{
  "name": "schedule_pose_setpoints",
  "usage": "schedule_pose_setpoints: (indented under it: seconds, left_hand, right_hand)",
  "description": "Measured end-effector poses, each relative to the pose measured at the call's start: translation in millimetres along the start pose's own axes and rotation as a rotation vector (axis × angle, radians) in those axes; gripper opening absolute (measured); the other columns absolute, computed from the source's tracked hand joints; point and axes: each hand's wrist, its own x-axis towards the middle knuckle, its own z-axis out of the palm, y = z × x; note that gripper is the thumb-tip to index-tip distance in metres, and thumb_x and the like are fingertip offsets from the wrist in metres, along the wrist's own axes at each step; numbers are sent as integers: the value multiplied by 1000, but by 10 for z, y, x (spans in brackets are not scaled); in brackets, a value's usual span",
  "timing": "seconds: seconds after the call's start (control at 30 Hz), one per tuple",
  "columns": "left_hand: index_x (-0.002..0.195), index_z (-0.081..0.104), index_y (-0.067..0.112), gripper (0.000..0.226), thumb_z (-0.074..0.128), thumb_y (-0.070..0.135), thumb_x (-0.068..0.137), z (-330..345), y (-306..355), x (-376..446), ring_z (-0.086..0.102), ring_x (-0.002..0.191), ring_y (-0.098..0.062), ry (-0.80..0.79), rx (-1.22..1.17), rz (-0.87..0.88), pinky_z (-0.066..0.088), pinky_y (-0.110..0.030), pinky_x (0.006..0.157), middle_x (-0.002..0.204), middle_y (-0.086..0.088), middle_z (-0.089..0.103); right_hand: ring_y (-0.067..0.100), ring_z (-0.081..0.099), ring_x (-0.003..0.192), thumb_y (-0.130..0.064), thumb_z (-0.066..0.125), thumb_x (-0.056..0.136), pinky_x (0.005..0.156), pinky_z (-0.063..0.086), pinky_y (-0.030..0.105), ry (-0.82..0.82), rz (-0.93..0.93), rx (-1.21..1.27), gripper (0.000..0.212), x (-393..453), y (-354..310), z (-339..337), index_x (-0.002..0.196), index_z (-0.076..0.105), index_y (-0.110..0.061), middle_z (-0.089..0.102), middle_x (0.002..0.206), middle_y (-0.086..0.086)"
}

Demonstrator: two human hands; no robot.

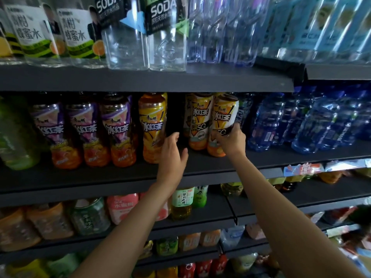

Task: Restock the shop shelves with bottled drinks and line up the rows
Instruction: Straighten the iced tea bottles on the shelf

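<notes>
1. Head view: the right hand (230,140) curls its fingers round a white tea bottle (223,125) on the middle shelf (200,167).
2. The left hand (172,151) has loose, open fingers beside the yellow tea bottle (153,127), left of the white one.

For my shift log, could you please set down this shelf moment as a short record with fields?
Setting: dark shop shelf stocked with bottled drinks
Right hand: grips the white-and-yellow iced tea bottle near its lower half
Left hand: open, fingers reaching towards the yellow iced tea bottle; contact unclear
Gap: dark space between those two bottles
Left neighbours: purple-label bottles
Right neighbours: blue water bottles
</notes>
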Motion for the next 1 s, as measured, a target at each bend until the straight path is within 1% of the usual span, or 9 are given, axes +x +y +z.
schedule_pose_setpoints:
  seconds: [0.1, 0.3, 0.43, 0.47, 0.53, 0.6, 0.7, 0.9, 1.0]
  left_hand:
    - [136, 36, 2, 52, 56, 17, 91, 133, 19, 152, 43, 127, -21, -16, 38, -20, 30, -20, 102, 136, -12, 44]
    - [139, 31, 0, 73, 68, 28, 82, 573, 148, 525, 40, 129, -26, -52, -24, -234, 36, -34, 104, 139, -14, 42]
    - [131, 40, 0, 60, 67, 25, 83, 785, 198, 640, 50, 119, -31, 29, -49, -347, 39, -32, 92, 128, -17, 52]
    - [128, 43, 1, 55, 66, 23, 83, 790, 204, 635, 51, 117, -31, 52, -52, -356, 39, -31, 89, 125, -17, 54]
    - [125, 46, 1, 53, 68, 23, 82, 757, 212, 602, 52, 114, -31, 95, -65, -365, 41, -32, 87, 122, -17, 55]
    - [122, 47, 2, 52, 69, 25, 81, 667, 218, 540, 53, 111, -30, 118, -29, -367, 42, -34, 87, 119, -16, 55]
    - [121, 46, 2, 50, 67, 25, 83, 459, 219, 393, 52, 113, -30, 146, 103, -366, 39, -30, 88, 120, -15, 55]
    - [125, 45, -1, 60, 66, 34, 82, 164, 193, 223, 53, 113, -31, 79, 210, -334, 41, -34, 90, 120, -17, 57]
    - [126, 46, 1, 61, 64, 39, 82, 120, 140, 213, 53, 112, -30, 53, 186, -338, 42, -35, 89, 120, -15, 57]
  right_hand:
    - [35, 55, 110, -26, 69, 82, 85, 46, 44, 28, 8, -3, 48, 119, 69, -45, 114, 44, -1, 58, 118, 18]
    - [35, 51, 114, -24, 66, 85, 89, 43, 42, -98, -18, -71, 47, 476, 195, -206, 118, 41, -1, 52, 124, 19]
    - [24, 40, 119, -20, 63, 88, 95, 34, 16, 185, -448, 11, 45, 216, 268, -241, 123, 44, 1, 40, 128, 17]
    - [23, 41, 116, -16, 62, 88, 92, 33, 10, 190, -535, 42, 40, 121, 280, -214, 121, 46, 2, 42, 125, 17]
    - [25, 47, 109, -9, 57, 89, 88, 40, 20, 37, -592, 78, 33, 1, 286, -96, 118, 47, 2, 47, 117, 16]
    - [32, 48, 109, -8, 54, 91, 89, 41, 32, -157, -555, 62, 34, -11, 255, 63, 121, 45, 4, 48, 117, 18]
    - [33, 46, 119, -8, 47, 94, 90, 34, 23, -296, -474, 9, 41, 105, 156, 291, 131, 38, 6, 46, 128, 21]
    - [37, 43, 124, 8, 37, 91, 99, 37, 34, -377, -224, -108, 52, 399, -194, 689, 139, 20, 10, 43, 134, 27]
    - [35, 51, 116, 8, 34, 91, 91, 43, 35, -326, -124, -139, 40, 479, -327, 827, 131, 31, 9, 51, 127, 24]
